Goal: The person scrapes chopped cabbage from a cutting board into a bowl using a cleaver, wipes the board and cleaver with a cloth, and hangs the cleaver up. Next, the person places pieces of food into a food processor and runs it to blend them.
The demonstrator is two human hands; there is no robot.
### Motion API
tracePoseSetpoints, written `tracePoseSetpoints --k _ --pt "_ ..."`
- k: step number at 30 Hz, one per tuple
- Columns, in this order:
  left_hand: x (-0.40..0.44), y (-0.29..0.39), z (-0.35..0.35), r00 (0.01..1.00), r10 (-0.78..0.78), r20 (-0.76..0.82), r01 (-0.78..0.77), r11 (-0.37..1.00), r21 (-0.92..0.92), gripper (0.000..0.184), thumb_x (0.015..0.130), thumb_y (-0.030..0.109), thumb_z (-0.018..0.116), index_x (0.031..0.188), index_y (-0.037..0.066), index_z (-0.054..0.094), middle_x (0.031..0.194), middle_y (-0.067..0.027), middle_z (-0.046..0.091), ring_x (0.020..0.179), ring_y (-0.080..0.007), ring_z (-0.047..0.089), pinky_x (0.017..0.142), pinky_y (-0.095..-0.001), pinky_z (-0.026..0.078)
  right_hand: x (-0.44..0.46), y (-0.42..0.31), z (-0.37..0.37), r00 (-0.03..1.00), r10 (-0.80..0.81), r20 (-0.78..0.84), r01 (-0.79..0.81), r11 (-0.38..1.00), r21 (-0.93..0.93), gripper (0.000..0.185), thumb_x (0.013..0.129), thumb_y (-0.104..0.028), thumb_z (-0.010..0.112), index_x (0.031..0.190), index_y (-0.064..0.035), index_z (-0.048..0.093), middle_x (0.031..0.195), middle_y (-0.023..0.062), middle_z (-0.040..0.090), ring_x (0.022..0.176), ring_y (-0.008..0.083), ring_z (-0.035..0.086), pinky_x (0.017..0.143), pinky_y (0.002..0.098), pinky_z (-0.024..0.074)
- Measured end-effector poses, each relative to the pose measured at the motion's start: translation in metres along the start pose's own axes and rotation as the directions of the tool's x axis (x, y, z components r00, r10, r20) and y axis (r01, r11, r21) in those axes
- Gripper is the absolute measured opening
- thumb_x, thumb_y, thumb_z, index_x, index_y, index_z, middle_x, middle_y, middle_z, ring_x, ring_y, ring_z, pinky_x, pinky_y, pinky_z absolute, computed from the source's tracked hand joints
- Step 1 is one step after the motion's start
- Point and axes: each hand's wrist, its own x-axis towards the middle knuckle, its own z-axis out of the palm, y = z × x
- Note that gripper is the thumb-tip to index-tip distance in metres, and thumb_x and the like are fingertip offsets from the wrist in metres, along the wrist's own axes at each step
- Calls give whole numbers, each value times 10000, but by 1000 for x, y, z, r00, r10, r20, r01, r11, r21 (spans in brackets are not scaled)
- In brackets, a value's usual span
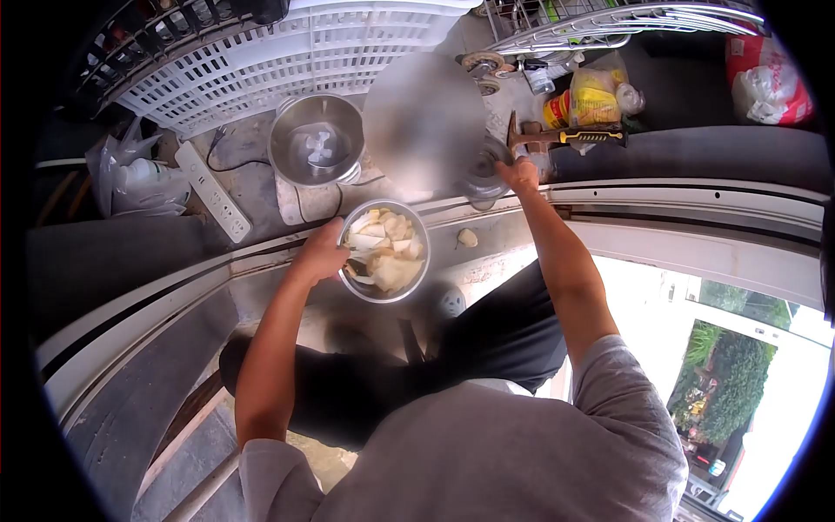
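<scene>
My left hand (320,254) is closed on the rim of a metal bowl (424,283). Pale, yellowish chopped chunks (389,261) fill it; I cannot tell what food they are. Further right, my right hand (522,174) reaches to the edge of a round grey metal piece (481,174), like a lid, with fingers curled at its rim. Just beyond that hand lies a hammer (591,137) with a black and yellow handle. Behind the bowl stands a steel grinder pot (280,148) with a four-armed blade (320,146) at its bottom. A blurred patch hides what is beside the pot.
White slatted crates (261,65) stand at the back. On the left are a power strip (213,191) and plastic bags (143,178). A wire rack (626,22) and a yellow package (596,96) sit at the right. A door track (678,198) crosses the floor; one loose chunk (468,237) lies near it.
</scene>
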Motion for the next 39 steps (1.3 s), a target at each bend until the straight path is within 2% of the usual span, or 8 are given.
tracePoseSetpoints --k 5,9,18,24,25,27,31,39 --pt "-12 14 -3 999 33 19 -32 997 -64 382 835 9 539 1215 -15 509 1078 -156 604 850 -226 662 487 -326 574 -45 9 14 934 -198 -298 235 968 93 488 829 -445 630 1058 -15 639 1123 224 678 1057 404 645 918 477 523" --pt "-16 16 -7 998 45 39 -38 986 -161 469 828 16 548 1295 6 508 1090 -134 627 849 -191 656 507 -318 572 -130 -1 9 864 -368 343 372 927 56 302 807 -225 629 1084 -113 673 1037 236 686 1043 358 650 904 461 523" --pt "-60 84 -22 991 135 -8 -128 920 -370 480 819 25 563 1298 46 538 1019 -71 643 823 -154 647 560 -306 574 -154 14 121 860 -446 248 488 862 -140 183 884 -91 583 1062 -108 623 1130 230 597 972 379 664 800 473 562" --pt "-77 79 -47 957 184 -222 -271 838 -473 459 838 8 552 1295 51 550 1015 -59 638 823 -123 650 595 -290 597 -170 -36 30 618 -584 526 547 800 245 435 777 -339 732 1136 -101 672 1103 137 696 1025 290 670 875 410 538" --pt "-79 76 -54 941 192 -279 -311 816 -486 453 842 2 547 1292 49 551 1016 -59 639 828 -120 652 603 -287 603 -174 -54 2 637 -534 556 247 825 509 382 805 -297 740 1105 -71 670 1009 120 692 903 219 683 766 345 562" --pt "-80 74 -69 910 176 -375 -358 790 -498 425 871 7 532 1295 36 541 1068 -76 653 866 -140 671 639 -301 620 -165 -87 -29 665 -549 507 59 714 697 342 823 -240 755 1076 -30 659 920 88 661 790 131 646 676 275 550" --pt "-77 68 -89 753 132 -644 -522 716 -463 402 886 0 517 1287 28 526 1123 -105 654 895 -187 693 679 -336 627 -144 -171 -70 761 -641 103 181 362 914 320 825 -174 760 1075 -8 648 796 33 638 715 94 598 634 262 517" --pt "-50 68 -101 420 140 -897 -557 820 -133 343 892 -77 494 1226 -24 439 1093 -161 614 894 -209 685 593 -290 613 -124 -276 -60 644 -752 -140 677 475 562 423 786 -135 743 1183 -34 637 946 156 694 830 227 683 765 358 542"
